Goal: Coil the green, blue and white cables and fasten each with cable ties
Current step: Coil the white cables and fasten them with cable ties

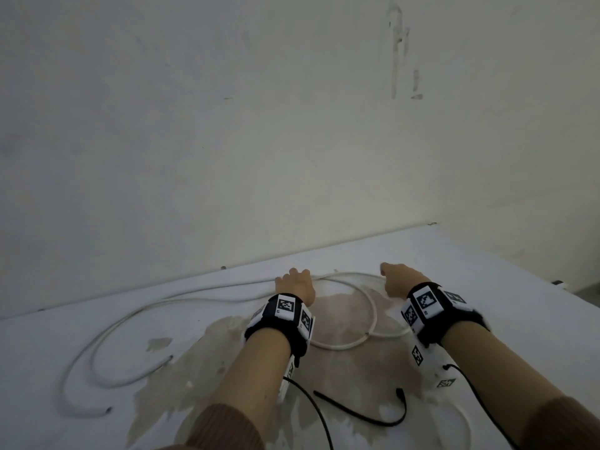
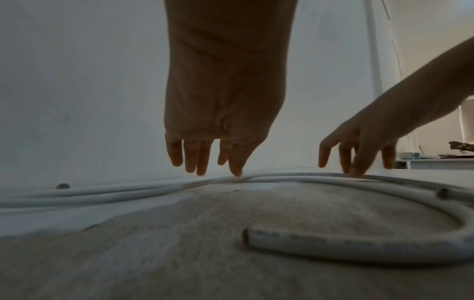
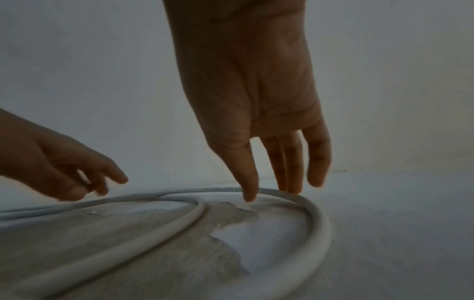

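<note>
A long white cable (image 1: 97,336) sprawls over the white table (image 1: 519,303), with one loop (image 1: 373,306) between my hands. My left hand (image 1: 297,274) hangs over the cable near the wall, fingers straight down, one fingertip (image 2: 237,173) touching it. My right hand (image 1: 388,274) reaches down onto the loop's far arc; one fingertip (image 3: 248,195) stands in front of the cable (image 3: 318,223) and the others behind it, without pinching. A cut cable end (image 2: 254,238) lies near my left wrist. A black cable tie (image 1: 367,415) lies curved on the table near me. No green or blue cable is in view.
A plain wall (image 1: 292,125) rises directly behind the table's far edge. The tabletop has a large worn brownish patch (image 1: 341,368) under my forearms. Thin black wires (image 1: 311,404) run from my wrist bands. The table's right edge ends near a dark object (image 1: 557,282).
</note>
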